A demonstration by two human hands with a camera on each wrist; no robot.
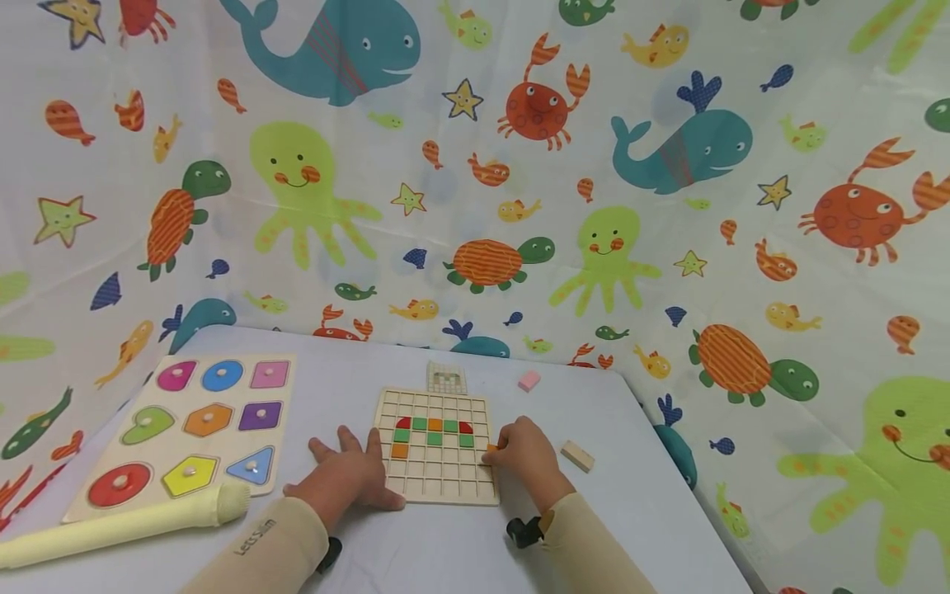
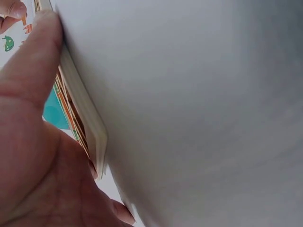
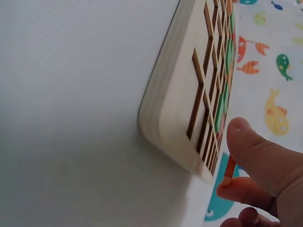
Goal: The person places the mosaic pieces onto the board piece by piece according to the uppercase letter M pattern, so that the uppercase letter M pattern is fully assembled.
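A wooden grid board [image 1: 445,488] lies on the table with red, green and orange tiles set in some of its upper squares. My left hand [image 1: 347,474] rests at the board's left side with fingers spread, and its thumb [image 2: 35,56] lies against the near edge. Between thumb and index finger, my right hand [image 1: 529,460] pinches a small orange tile [image 3: 229,169] beside the board's right edge. In the head view the fingers mostly cover that tile.
Behind the board is a small pattern card [image 1: 446,378]. A pink block [image 1: 529,380] and a plain wooden block [image 1: 577,455] lie to the right. At left are a knobbed shape puzzle [image 1: 172,429] and a pale yellow tube [image 1: 126,528].
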